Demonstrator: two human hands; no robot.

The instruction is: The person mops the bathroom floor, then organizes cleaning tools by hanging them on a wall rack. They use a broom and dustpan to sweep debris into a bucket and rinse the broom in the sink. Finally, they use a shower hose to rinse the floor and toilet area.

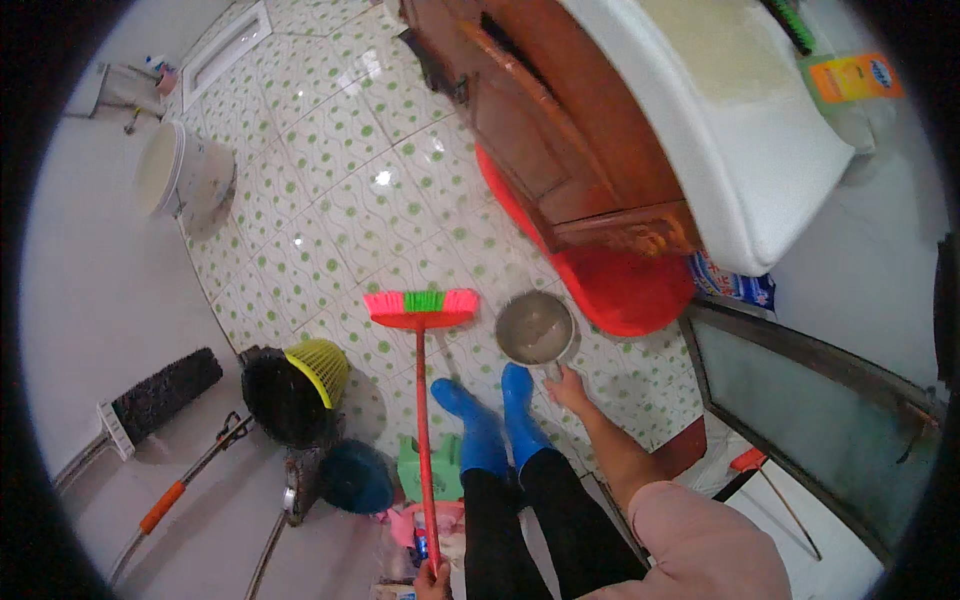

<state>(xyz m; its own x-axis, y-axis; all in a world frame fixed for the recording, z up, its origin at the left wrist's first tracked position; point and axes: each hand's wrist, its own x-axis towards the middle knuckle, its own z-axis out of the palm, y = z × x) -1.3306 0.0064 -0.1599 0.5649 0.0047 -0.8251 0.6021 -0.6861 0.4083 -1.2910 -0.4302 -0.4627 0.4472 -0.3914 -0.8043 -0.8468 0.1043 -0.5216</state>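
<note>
My left hand, at the bottom edge, is closed around the red handle of a broom. The broom's pink and green bristles point away from me, over the tiled floor. My right hand grips the short handle of a round metal pan, which holds cloudy liquid. The pan is just beyond the toes of my blue rubber boots, near a red mat. Whether the bristles touch the floor I cannot tell.
A wooden cabinet with a white basin top stands at upper right. On the left are a white bucket, a yellow basket, a dark blue bucket and a black brush. A glass-panelled door is at right.
</note>
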